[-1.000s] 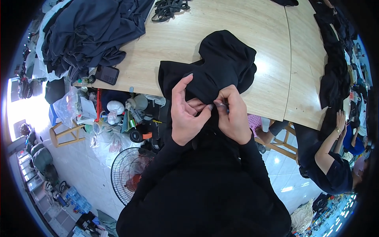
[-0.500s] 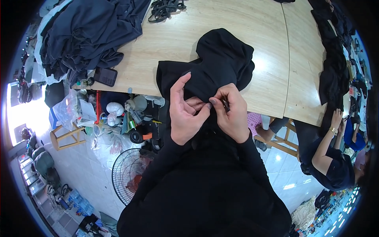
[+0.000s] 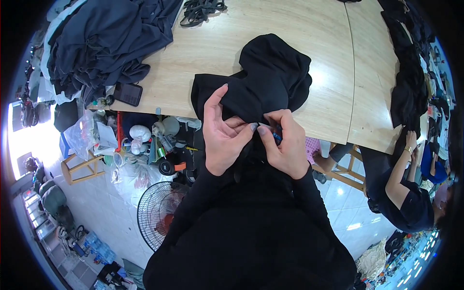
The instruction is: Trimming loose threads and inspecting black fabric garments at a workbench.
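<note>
A black garment (image 3: 276, 72) lies bunched on the near edge of the table, its lower end hanging toward me. My left hand (image 3: 224, 133) pinches the garment's edge between thumb and curled fingers, while its index finger points up, away from the cloth. Close beside it, my right hand (image 3: 286, 145) is closed, thumb and index finger at the same edge. Inside its curled fingers sits a small tool (image 3: 277, 137) with a blue part, mostly hidden, so its exact kind cannot be told. The two thumbs are nearly touching.
Dark navy clothes (image 3: 106, 43) are heaped at the far left, near a black phone (image 3: 128, 94). Black straps (image 3: 200, 11) lie at the back. A fan (image 3: 162, 215) stands below left, beside plastic bags. At right, a co-worker (image 3: 408, 198) handles black cloth (image 3: 408, 92).
My right hand has shifted slightly right and down and turned, showing the tool's blue part. My left hand has moved a little left. The garment has hardly moved.
</note>
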A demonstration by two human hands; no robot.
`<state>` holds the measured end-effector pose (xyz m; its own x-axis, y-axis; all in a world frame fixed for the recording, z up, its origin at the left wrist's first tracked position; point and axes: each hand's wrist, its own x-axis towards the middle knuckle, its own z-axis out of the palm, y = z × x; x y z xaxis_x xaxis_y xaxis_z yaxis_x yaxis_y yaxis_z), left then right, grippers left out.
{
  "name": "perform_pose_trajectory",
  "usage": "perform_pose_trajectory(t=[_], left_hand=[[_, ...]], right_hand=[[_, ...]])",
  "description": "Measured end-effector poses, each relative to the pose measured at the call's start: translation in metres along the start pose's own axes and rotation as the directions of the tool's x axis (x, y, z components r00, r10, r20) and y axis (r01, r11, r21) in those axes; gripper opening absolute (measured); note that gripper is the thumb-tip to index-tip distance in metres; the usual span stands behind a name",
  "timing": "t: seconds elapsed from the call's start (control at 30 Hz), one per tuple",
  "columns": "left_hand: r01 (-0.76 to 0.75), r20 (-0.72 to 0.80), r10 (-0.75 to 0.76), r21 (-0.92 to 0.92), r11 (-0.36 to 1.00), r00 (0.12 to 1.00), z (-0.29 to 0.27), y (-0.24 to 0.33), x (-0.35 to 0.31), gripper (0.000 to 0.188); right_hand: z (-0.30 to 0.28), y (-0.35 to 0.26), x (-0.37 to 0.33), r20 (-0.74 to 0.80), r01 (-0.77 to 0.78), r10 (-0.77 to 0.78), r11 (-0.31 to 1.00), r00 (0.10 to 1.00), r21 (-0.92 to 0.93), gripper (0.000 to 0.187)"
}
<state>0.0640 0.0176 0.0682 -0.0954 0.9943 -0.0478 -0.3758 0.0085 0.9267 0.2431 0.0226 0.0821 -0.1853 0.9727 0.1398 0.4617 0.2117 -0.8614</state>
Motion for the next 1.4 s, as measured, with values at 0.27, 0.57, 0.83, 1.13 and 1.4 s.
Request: perform_pose_trajectory(t=[0.27,0.57,0.83,1.13,1.4], left_hand=[[0.005,0.026,-0.005,-0.010,1.000,1.000,-0.002,0.003,0.001,0.094],[0.034,0.044,-0.032,-0.045,0.998,0.999,0.000,0.003,0.000,0.095],[0.015,0.046,-0.014,-0.015,1.000,0.999,0.001,-0.001,0.001,0.095],[0.030,0.172,-0.086,0.307,0.951,0.981,-0.011,0.004,0.004,0.059],[0.090,0.211,-0.183,0.385,0.919,0.960,-0.022,0.010,0.012,0.042]], right_hand=[[0.001,0.006,0.008,-0.009,0.129,-0.130,0.992,0.992,-0.012,0.028],[-0.003,0.011,0.008,0.006,0.132,-0.132,0.991,0.991,0.020,0.020],[-0.008,0.016,0.005,-0.097,-0.041,0.071,0.959,0.993,0.282,0.032],[-0.001,0.045,0.007,-0.191,-0.192,0.251,0.940,0.949,0.281,0.011],[0.009,0.024,0.016,-0.104,-0.068,0.084,0.986,0.991,0.152,0.027]])
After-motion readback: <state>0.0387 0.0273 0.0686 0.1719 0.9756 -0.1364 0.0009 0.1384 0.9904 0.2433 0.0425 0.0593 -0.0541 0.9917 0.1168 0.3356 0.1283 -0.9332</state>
